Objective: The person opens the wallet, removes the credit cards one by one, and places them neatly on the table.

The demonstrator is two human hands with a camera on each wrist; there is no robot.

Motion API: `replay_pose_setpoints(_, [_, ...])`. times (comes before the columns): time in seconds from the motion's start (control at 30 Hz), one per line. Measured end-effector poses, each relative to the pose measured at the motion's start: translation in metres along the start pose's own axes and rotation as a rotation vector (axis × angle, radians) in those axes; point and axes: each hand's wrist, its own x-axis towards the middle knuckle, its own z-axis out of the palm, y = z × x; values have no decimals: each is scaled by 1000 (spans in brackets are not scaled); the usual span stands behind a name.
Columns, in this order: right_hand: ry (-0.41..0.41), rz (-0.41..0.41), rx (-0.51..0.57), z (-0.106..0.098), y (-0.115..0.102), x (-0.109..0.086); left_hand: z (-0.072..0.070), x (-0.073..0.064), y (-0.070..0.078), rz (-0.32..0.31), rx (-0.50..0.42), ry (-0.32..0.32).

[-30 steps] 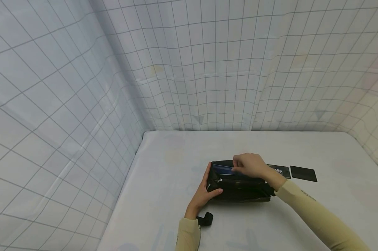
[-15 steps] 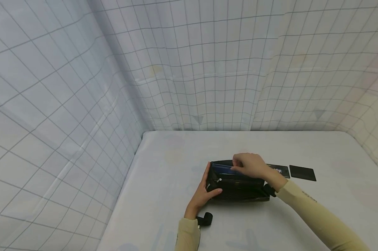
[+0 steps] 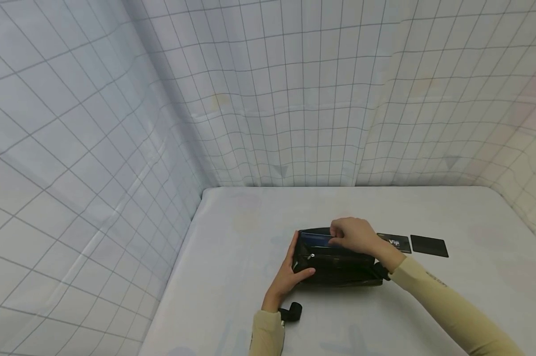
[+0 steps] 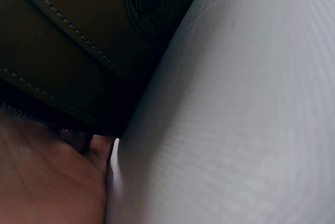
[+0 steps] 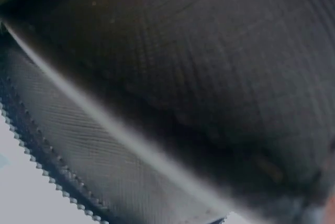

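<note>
A black zip-up wallet (image 3: 345,272) lies opened out on the white table, its zip pull near the left end. My left hand (image 3: 286,278) holds that end, fingers along the side and thumb over the front part. Inside the back part shows a dark blue card (image 3: 313,240). My right hand (image 3: 356,235) pinches at its right part with curled fingers; the hand hides the fingertips' contact. From the left wrist, the wallet's stitched outside (image 4: 78,41) with a round emblem appears above my palm (image 4: 47,171). The right wrist view is filled by dark lining (image 5: 220,56) and zip teeth.
To the right of the wallet lie a black card marked "Vip" (image 3: 396,243), partly behind my right wrist, and a plain black card (image 3: 429,246). A wrist camera (image 3: 292,312) sits by my left cuff. White checked curtains (image 3: 294,99) hang behind and beside the table (image 3: 232,257).
Both hands and the wallet stay nearly in place. The blue card looks slightly different in its shine; otherwise only a slight shift of the view shows.
</note>
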Motion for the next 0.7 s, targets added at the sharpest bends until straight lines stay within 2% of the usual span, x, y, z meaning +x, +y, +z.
replay_pose_setpoints(0.27, [65,24,34,4,6,0,-1,0,0,1,-2,-4])
replay_pose_setpoints(0.47, [86,54,71,4,6,-1,0,-1,0,-15,0,-6])
replay_pose_setpoints(0.7, [109,46,84,1,5,-3,0,-1,0,-16,-1,-6])
